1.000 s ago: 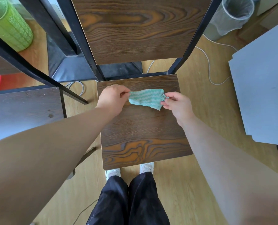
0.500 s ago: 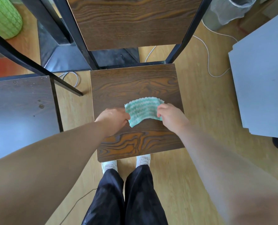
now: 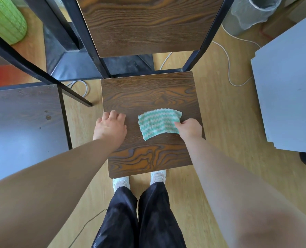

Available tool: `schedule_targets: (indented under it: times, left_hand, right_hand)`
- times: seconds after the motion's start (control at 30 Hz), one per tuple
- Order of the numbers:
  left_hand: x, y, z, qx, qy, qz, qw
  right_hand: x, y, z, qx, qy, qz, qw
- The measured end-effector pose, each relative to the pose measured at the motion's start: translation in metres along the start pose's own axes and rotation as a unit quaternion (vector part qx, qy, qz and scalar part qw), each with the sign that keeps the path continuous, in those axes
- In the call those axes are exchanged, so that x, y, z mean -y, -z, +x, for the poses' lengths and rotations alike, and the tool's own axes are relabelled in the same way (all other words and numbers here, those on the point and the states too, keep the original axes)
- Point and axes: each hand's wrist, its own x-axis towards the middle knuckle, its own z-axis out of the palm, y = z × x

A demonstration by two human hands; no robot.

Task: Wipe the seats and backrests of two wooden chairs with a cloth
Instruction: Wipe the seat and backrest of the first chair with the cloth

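Looking down, I see my left hand resting on the dark wood-grain chair seat, its fingers loosely curled and holding nothing. My right hand pinches the right edge of the green-and-white striped cloth, which lies flat mid-seat with its long axis left-right. Beyond are the wooden backrest and a liner-fitted grey bin; I cannot see its contents.

The right hand is pinching the right edge of a green-and-white wavy-striped cloth, which is lying flat on the dark wood-grain chair seat. The left hand is resting on the seat near its left edge, not touching the cloth.
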Motion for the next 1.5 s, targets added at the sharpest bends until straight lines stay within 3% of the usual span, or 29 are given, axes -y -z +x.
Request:
schedule_targets:
  times: [0.23, 0.5, 0.63, 0.83, 1.0, 1.27, 1.5]
  left_hand:
    - [0.003, -0.003, -0.009, -0.009, 0.007, -0.014, 1.000]
    - [0.002, -0.001, -0.015, -0.006, 0.003, -0.053, 0.999]
    - [0.000, 0.000, -0.020, -0.013, 0.005, -0.065, 0.998]
    - [0.003, -0.002, -0.025, -0.009, 0.007, -0.069, 0.998]
    - [0.006, -0.001, -0.025, -0.012, 0.002, -0.072, 0.997]
    - [0.012, 0.003, -0.021, -0.015, 0.005, -0.083, 0.996]
    - [0.021, 0.001, -0.018, -0.017, 0.011, -0.087, 0.996]
  right_hand:
    - [0.003, -0.001, -0.004, -0.006, 0.024, -0.039, 0.999]
    - [0.002, 0.016, -0.023, -0.060, 0.090, 0.035, 0.993]
    - [0.017, 0.018, -0.049, -0.047, 0.172, 0.116, 0.977]
    - [0.034, -0.023, -0.066, -0.008, 0.290, 0.039, 0.956]
    - [0.035, -0.049, -0.065, 0.019, 0.265, 0.003, 0.964]
    - [0.043, -0.041, -0.062, -0.047, 0.199, 0.022, 0.979]
    - [0.052, -0.052, -0.056, -0.046, 0.176, 0.030, 0.983]
